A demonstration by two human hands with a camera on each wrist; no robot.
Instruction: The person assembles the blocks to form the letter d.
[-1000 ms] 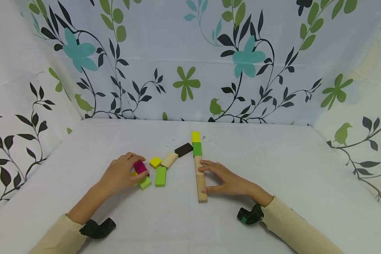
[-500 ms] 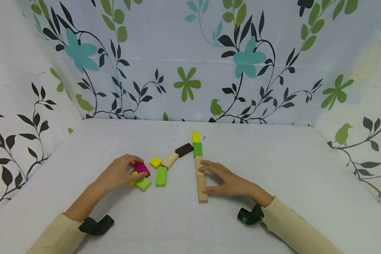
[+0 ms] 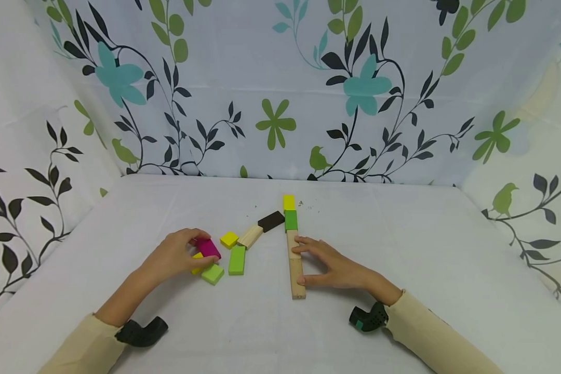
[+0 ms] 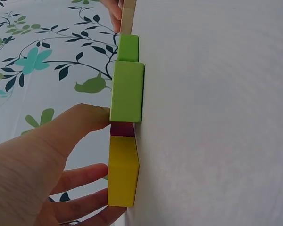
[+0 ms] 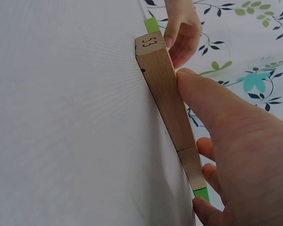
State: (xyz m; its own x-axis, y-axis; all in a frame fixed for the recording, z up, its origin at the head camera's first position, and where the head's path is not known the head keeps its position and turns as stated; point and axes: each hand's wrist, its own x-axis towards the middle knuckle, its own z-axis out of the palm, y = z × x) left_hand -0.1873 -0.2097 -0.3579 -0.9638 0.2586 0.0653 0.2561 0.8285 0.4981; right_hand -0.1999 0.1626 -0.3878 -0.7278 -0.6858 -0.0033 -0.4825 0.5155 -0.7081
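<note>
On the left, my left hand (image 3: 175,254) pinches a magenta block (image 3: 208,248), its thumb at the near end and fingers at the far end. Close by that hand lie a yellow block (image 4: 122,172), partly hidden by the thumb in the head view, and a light green block (image 3: 212,274). My right hand (image 3: 332,265) rests its thumb and fingertips along two plain wooden blocks laid end to end, the nearer (image 3: 297,280) and the farther (image 3: 293,244). Number-like marks show on the nearer block's end in the right wrist view.
A green block (image 3: 291,220) and a yellow block (image 3: 288,202) continue the wooden row away from me. A dark brown block (image 3: 271,221), a pale wooden block (image 3: 250,236), another light green block (image 3: 236,260) and a small yellow block (image 3: 229,239) lie between the hands on the white cloth (image 3: 383,223).
The light green block by my left hand has shifted slightly toward me, and the magenta block has moved a little to the right. My right hand stays in place.
</note>
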